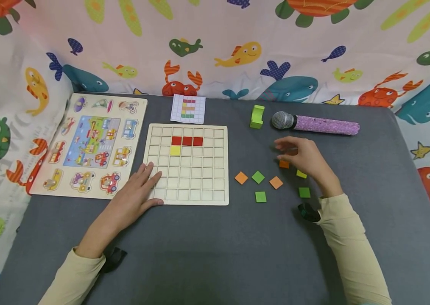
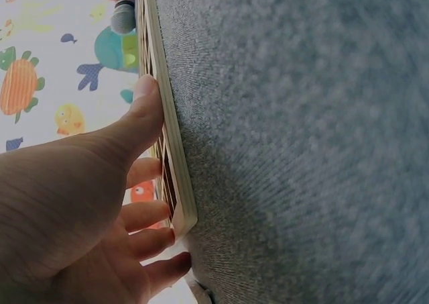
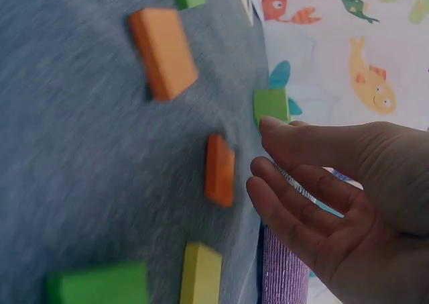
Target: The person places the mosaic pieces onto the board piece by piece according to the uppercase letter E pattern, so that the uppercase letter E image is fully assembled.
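My left hand (image 1: pixel 132 191) rests on the lower left corner of a wooden grid board (image 1: pixel 196 195), fingers spread over its edge; in the left wrist view the thumb (image 2: pixel 144 106) lies along the rim. Three red tiles (image 1: pixel 187 141) form a row on the board, with a yellow tile (image 1: pixel 175 150) under the leftmost. My right hand (image 1: pixel 308 157) hovers above the table, its fingers loosely bent and nothing between them. Just below it lies an orange tile (image 1: pixel 284 164), also seen as an orange block (image 3: pixel 220 171) in the right wrist view. Close by are a yellow tile (image 1: pixel 301 174) and a green tile (image 1: pixel 304 192).
Several other green and orange tiles (image 1: pixel 276 182) lie right of the board. A printed pattern card (image 1: pixel 199 109) is behind it. Further right are a green block (image 1: pixel 256 117) and a microphone with a purple glittery handle (image 1: pixel 325 125). A vehicle puzzle board (image 1: pixel 123 106) stands left.
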### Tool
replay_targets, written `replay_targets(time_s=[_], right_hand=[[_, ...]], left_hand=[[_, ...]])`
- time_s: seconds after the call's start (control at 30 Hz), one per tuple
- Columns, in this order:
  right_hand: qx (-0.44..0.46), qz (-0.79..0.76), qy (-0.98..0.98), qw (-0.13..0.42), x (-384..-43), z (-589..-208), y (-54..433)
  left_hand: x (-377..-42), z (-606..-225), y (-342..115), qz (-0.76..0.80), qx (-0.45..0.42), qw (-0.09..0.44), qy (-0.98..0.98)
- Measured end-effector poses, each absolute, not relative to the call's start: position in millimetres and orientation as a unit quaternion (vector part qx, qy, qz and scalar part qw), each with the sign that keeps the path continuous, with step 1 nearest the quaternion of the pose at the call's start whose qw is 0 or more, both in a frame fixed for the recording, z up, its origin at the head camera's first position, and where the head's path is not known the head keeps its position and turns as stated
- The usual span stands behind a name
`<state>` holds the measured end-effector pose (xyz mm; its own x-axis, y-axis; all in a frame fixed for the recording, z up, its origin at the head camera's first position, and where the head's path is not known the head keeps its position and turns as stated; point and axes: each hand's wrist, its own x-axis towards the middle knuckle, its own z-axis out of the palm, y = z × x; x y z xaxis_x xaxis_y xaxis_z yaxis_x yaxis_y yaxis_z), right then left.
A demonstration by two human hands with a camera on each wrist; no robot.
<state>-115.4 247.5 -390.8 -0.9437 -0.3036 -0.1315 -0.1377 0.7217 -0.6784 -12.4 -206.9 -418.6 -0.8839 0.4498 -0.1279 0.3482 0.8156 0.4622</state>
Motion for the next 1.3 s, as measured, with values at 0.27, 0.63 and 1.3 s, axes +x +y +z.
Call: replay_targets(time_s=[0.27, 0.63, 1.3], right_hand=[[-0.117, -0.304, 0.932, 0.16, -108, -383, 258], [-0.132, -0.29, 0.933, 0.165, -108, -388, 263], [-0.199, -0.309, 0.919, 0.14, -124, -377, 213]], left_hand=[[-12, -420, -206, 0.217, 0.214, 0.111, 0.946], [-12, -420, -207, 0.217, 0.217, 0.105, 0.946], [-14, -418, -206, 0.215, 0.214, 0.108, 0.947]])
